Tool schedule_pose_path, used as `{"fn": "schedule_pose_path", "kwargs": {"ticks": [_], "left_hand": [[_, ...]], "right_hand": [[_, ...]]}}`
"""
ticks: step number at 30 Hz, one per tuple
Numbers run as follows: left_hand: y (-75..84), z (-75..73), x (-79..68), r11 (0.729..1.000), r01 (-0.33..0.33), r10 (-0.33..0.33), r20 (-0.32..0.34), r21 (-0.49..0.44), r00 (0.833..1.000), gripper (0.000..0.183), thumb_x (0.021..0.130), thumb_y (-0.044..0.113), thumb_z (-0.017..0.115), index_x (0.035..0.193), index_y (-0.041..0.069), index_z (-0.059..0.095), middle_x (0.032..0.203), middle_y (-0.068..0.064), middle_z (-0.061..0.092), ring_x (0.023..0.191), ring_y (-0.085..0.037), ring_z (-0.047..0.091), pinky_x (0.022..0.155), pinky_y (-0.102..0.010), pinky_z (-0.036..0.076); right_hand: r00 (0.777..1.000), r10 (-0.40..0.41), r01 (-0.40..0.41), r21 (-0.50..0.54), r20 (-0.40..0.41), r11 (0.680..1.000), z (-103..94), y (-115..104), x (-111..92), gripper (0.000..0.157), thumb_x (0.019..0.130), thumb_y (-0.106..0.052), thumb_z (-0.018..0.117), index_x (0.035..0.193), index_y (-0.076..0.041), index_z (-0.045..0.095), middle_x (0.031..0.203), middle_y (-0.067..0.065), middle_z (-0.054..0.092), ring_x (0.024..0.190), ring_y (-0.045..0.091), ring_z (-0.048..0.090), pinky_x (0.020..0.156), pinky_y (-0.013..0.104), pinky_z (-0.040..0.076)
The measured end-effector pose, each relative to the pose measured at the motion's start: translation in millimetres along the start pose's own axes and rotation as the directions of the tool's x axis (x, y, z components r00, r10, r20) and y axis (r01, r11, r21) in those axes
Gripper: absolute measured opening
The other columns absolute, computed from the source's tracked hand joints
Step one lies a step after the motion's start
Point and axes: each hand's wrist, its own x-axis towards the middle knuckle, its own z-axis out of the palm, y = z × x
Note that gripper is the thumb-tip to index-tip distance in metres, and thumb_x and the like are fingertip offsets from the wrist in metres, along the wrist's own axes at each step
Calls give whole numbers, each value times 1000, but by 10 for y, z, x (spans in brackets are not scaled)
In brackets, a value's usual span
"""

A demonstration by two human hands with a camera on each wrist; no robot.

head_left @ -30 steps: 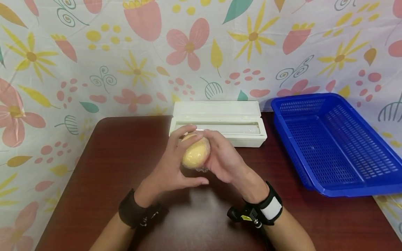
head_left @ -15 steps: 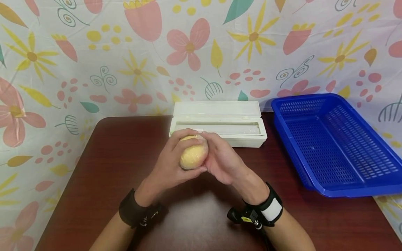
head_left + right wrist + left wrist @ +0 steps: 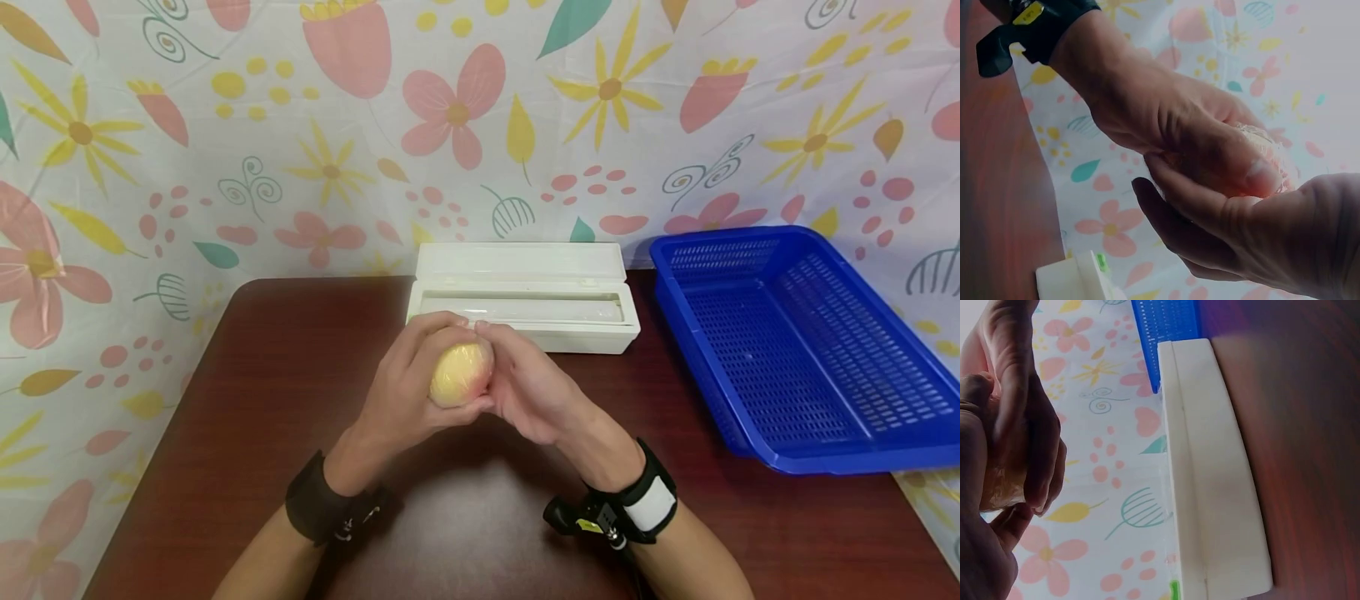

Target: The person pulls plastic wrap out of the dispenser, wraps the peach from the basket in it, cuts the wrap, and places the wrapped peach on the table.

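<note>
A yellow peach (image 3: pixel 460 379) with a pink blush is wrapped in glossy clear plastic film and held above the table by both hands. My left hand (image 3: pixel 397 383) curls round its left side, fingers over the top and thumb underneath. From the right, my right hand (image 3: pixel 536 387) cups it, with fingertips meeting the left hand's at the top. In the left wrist view, fingers cover most of the wrapped peach (image 3: pixel 1007 484). Crinkled film on the peach (image 3: pixel 1263 140) shows past the left thumb in the right wrist view.
Behind the hands lies a long white cling film dispenser (image 3: pixel 592 340), lid raised, with a film roll (image 3: pixel 540 310) inside. A blue perforated basket (image 3: pixel 750 379) stands at the right of the dark wooden table (image 3: pixel 300 350). Flower-patterned cloth (image 3: pixel 360 225) hangs behind.
The peach has turned in my hands, bringing its pink blush into view. My left thumb has closed in under it, and the loose film seen below is no longer visible.
</note>
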Motion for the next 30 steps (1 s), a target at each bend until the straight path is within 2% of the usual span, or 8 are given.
{"fn": "schedule_pose_path", "kwargs": {"ticks": [4, 9, 13, 17, 19, 23, 26, 30], "left_hand": [[6, 2, -11, 997, 53, -52, 9, -51, 999, 69, 67, 38, 84, 120, 3, 57, 122, -14, 52, 112, -25, 52, 91, -39, 48], [93, -23, 37, 985, 115, -119, -21, -132, 993, 69, 68, 35, 86, 120, 2, 54, 122, -15, 51, 112, -27, 52, 89, -39, 49], [205, -74, 136, 972, 135, -149, -57, -193, 987, 67, 65, 25, 86, 116, -2, 53, 118, -20, 51, 111, -30, 51, 89, -41, 47], [257, -117, 200, 963, 144, -162, -65, -230, 985, 64, 61, 15, 83, 113, -6, 53, 115, -24, 52, 110, -32, 49, 90, -42, 44], [255, -123, 206, 956, 154, -171, -46, -249, 984, 65, 59, 11, 82, 114, -7, 52, 116, -24, 52, 111, -32, 49, 91, -42, 43], [239, -120, 189, 938, 188, -190, 21, -290, 982, 70, 58, 7, 83, 119, -6, 51, 120, -22, 51, 115, -30, 47, 93, -42, 42], [234, -117, 176, 927, 214, -203, 68, -309, 977, 74, 58, 7, 84, 123, -6, 50, 123, -20, 49, 117, -28, 46, 94, -43, 42], [223, -109, 170, 923, 221, -197, 107, -316, 975, 81, 57, 11, 89, 125, -6, 47, 125, -20, 46, 117, -27, 44, 94, -42, 41]], "right_hand": [[1000, -18, 18, -98, 3, 995, -1, -3, -9, 43, 103, -27, 39, 134, 2, 38, 122, 14, 46, 103, 24, 51, 77, 32, 51], [999, -43, 42, -207, 1, 978, 2, -13, -25, 36, 99, -13, 49, 128, 4, 39, 110, 15, 50, 89, 22, 54, 72, 26, 50], [997, -77, 75, -339, 5, 938, -16, -19, -50, 44, 93, -8, 58, 132, 0, 40, 118, 16, 52, 99, 24, 55, 81, 29, 49], [993, -113, 114, -502, 33, 858, -48, -21, -65, 51, 89, -9, 65, 135, -8, 43, 122, 13, 54, 105, 24, 54, 87, 34, 48], [991, -131, 126, -593, 35, 795, -67, -30, -72, 54, 87, -13, 69, 135, -11, 43, 120, 9, 55, 104, 21, 55, 87, 34, 48], [987, -157, 122, -750, 24, 650, -101, -63, -98, 61, 82, -21, 78, 132, -16, 43, 115, 2, 57, 100, 14, 56, 84, 33, 50], [988, -153, 120, -786, 33, 607, -121, -88, -114, 64, 80, -25, 79, 131, -17, 42, 115, 0, 58, 99, 12, 57, 84, 34, 51], [990, -135, 110, -804, 38, 584, -161, -131, -124, 62, 80, -27, 79, 129, -15, 44, 112, 1, 57, 96, 12, 58, 79, 37, 53]]}}
